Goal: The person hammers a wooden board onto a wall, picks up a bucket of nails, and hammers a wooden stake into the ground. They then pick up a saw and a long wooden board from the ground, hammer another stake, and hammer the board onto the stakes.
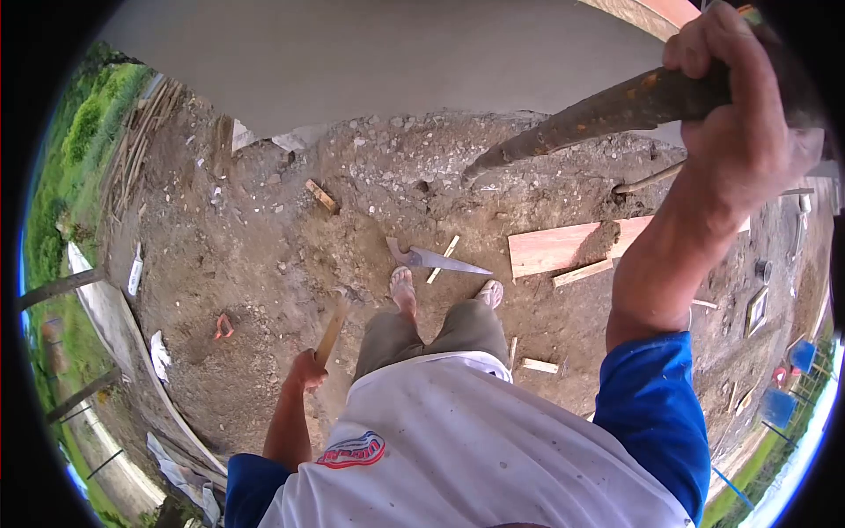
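My left hand (308, 370) is wrapped round the wooden handle of a hammer (332, 333), held low beside my left leg; its head is blurred against the dirt. Raised at the upper right, my right hand (735, 97) grips a thick, rough wooden pole (607, 110). The pole slants down to the left, its lower end over the ground near the grey wall (352, 66). Between the hammer and the pole, a handsaw (436, 260) lies on the dirt in front of my feet, across a thin wood strip (446, 251).
A reddish board (550, 249) with a wood strip (583, 273) beside it lies right of the saw. A short wood block (322, 195) rests near the wall. An orange object (224, 326) is on the ground at left. Poles (141, 132) are piled at far left.
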`<state>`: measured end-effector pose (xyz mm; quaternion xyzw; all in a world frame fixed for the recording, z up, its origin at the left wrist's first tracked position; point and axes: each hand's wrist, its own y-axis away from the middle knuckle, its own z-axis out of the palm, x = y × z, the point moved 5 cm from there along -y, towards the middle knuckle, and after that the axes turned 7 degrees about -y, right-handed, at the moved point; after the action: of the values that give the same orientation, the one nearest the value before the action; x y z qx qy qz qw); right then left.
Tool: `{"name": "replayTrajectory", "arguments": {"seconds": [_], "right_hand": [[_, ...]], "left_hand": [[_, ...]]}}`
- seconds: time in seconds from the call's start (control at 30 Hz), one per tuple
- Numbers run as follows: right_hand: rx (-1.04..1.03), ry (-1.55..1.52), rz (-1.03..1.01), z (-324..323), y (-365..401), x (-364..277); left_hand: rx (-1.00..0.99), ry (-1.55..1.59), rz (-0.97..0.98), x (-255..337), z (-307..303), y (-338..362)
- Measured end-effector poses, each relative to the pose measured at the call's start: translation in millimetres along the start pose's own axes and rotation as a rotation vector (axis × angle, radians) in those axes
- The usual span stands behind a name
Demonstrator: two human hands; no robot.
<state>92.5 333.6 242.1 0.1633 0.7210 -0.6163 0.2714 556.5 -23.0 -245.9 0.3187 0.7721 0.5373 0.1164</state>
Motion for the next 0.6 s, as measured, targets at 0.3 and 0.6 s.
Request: {"name": "replayTrajectory", "arguments": {"seconds": [0.3, 0.6], "right_hand": [[0.242, 0.065, 0.455, 49.6, 122.0, 175.0], [0.288, -0.074, 0.053, 53.5, -12.2, 39.4]], "left_hand": [[-0.039, 0.372, -0.079, -33.6, 42.3, 26.7], [0.002, 0.413, -0.029, 7.2, 22.9, 32.4]]}}
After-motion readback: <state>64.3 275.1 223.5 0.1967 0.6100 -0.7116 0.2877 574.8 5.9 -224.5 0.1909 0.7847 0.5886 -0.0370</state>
